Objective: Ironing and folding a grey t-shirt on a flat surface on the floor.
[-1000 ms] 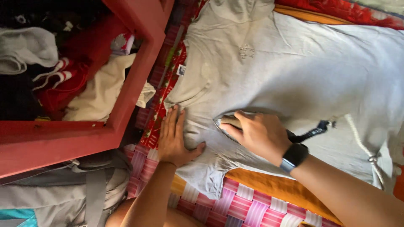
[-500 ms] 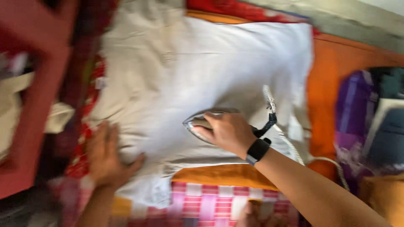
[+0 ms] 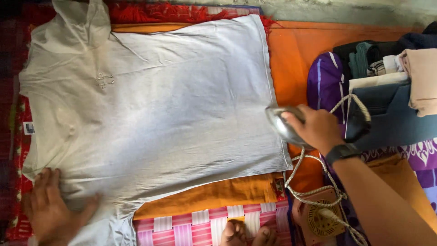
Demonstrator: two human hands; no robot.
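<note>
The right hand is clamped around the handle of an iron, fingers curled over its top. The iron sits just past the shirt's hem edge, over the orange cloth, its metal nose pointing toward the shirt. Whether its sole rests on the cloth or is lifted off it cannot be told. A dark watch circles the wrist behind the hand. A braided white cord loops below the iron, touching the orange cloth, and runs down to a small round plug board near the forearm.

The left hand lies flat and open, fingers spread, pressing on the shirt's lower sleeve corner, well apart from the iron. The hand looks slightly blurred.

The shirt is pale grey, spread flat with its collar away from the iron and its hem toward it; a small emblem shows on the chest. Beyond the iron, on the side away from the shirt, a stack of folded clothes sits on a purple cloth. Below the shirt lies a pink checked mat, with bare toes at its edge. A red fringed cloth shows above the shirt.
</note>
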